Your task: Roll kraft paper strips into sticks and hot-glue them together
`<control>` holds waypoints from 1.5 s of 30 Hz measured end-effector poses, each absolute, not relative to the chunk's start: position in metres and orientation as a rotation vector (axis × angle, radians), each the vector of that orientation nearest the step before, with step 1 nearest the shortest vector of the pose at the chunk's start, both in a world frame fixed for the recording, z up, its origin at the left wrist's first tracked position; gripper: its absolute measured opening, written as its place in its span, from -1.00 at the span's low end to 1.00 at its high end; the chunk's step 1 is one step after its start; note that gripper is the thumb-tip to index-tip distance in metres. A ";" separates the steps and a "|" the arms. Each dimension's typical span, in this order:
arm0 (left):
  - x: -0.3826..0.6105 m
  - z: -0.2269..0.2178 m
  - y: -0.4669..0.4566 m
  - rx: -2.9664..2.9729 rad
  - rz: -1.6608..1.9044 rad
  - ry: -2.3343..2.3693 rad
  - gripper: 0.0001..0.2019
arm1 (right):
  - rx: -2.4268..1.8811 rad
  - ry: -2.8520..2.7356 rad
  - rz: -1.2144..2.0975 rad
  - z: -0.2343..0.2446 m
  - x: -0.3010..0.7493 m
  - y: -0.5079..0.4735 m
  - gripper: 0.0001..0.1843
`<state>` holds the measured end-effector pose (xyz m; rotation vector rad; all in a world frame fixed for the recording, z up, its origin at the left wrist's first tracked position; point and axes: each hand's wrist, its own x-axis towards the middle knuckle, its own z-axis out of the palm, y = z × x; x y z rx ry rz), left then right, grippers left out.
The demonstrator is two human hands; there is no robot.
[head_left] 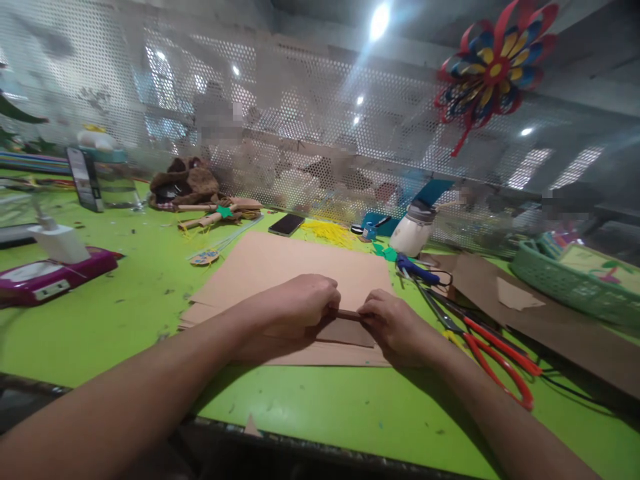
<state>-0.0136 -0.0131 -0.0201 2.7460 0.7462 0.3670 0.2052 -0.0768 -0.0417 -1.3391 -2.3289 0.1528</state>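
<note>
My left hand (300, 303) and my right hand (393, 323) are both closed on a small brown cardboard strip (349, 315), pinching it from either end just above a stack of large brown cardboard sheets (280, 267) that lies on the green table (115, 313). A darker cardboard piece (350, 333) sits under the strip. The fingers curl inward, hiding most of the strip.
Red-handled scissors (495, 360) and a blue-handled tool (417, 270) lie right of my hands. A white glue bottle (413, 230), phone (286, 224), yellow shreds (330, 233), green basket (575, 283), purple device (50, 277) and more cardboard (550, 320) surround them. A perforated screen stands behind.
</note>
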 end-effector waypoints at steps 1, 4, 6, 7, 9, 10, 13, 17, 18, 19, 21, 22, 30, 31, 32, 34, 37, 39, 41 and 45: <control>-0.014 -0.020 -0.013 2.771 0.361 0.740 -0.92 | -1.347 -2.324 0.147 -0.041 0.205 -0.077 -0.81; -0.013 -0.021 -0.013 2.847 0.365 0.704 -0.92 | -1.363 -2.321 0.098 -0.038 0.201 -0.079 -0.81; -0.011 -0.022 -0.013 2.873 0.385 0.689 -0.92 | -1.370 -2.328 0.056 -0.038 0.196 -0.078 -0.84; -0.010 -0.023 -0.013 2.885 0.391 0.689 -0.90 | -1.374 -2.329 0.038 -0.038 0.192 -0.077 -0.84; -0.007 -0.023 -0.013 2.911 0.395 0.704 -0.84 | -1.384 -2.316 0.008 -0.041 0.187 -0.075 -0.85; -0.005 -0.023 -0.012 2.926 0.393 0.716 -0.81 | -1.389 -2.305 -0.001 -0.042 0.184 -0.073 -0.85; -0.002 -0.022 -0.011 2.976 0.388 0.730 -0.78 | -1.390 -2.289 0.000 -0.047 0.183 -0.070 -0.84; -0.007 -0.020 -0.013 2.984 0.350 0.731 -0.86 | -1.372 -2.305 0.054 -0.048 0.191 -0.070 -0.84; -0.009 -0.020 -0.014 2.967 0.335 0.744 -0.88 | -1.369 -2.307 0.069 -0.047 0.194 -0.071 -0.83; -0.011 -0.020 -0.015 2.948 0.322 0.759 -0.89 | -1.366 -2.309 0.084 -0.047 0.197 -0.071 -0.82; -0.014 -0.018 -0.016 2.920 0.295 0.770 -0.88 | -1.357 -2.312 0.111 -0.046 0.201 -0.071 -0.82; -0.015 -0.017 -0.016 2.916 0.285 0.760 -0.85 | -1.352 -2.313 0.122 -0.046 0.203 -0.071 -0.82; -0.015 -0.009 -0.010 2.977 0.189 0.656 -0.92 | -1.306 -2.342 0.140 -0.042 0.204 -0.073 -0.81; -0.015 -0.009 -0.010 2.980 0.174 0.650 -0.93 | -1.300 -2.349 0.138 -0.042 0.204 -0.074 -0.80; -0.015 -0.009 -0.010 2.983 0.166 0.643 -0.92 | -1.295 -2.354 0.135 -0.042 0.203 -0.074 -0.80; -0.016 -0.009 -0.010 2.984 0.170 0.641 -0.91 | -1.289 -2.361 0.126 -0.041 0.203 -0.075 -0.80; -0.017 -0.009 -0.011 2.979 0.172 0.642 -0.90 | -1.285 -2.368 0.109 -0.042 0.203 -0.075 -0.79; -0.017 -0.008 -0.011 2.986 0.162 0.636 -0.91 | -1.282 -2.378 0.098 -0.042 0.203 -0.075 -0.79; -0.016 -0.006 -0.011 3.008 0.137 0.615 -0.92 | -1.280 -2.391 0.083 -0.042 0.204 -0.075 -0.79; -0.015 -0.005 -0.012 3.042 0.105 0.598 -0.93 | -1.269 -2.426 0.029 -0.040 0.203 -0.076 -0.79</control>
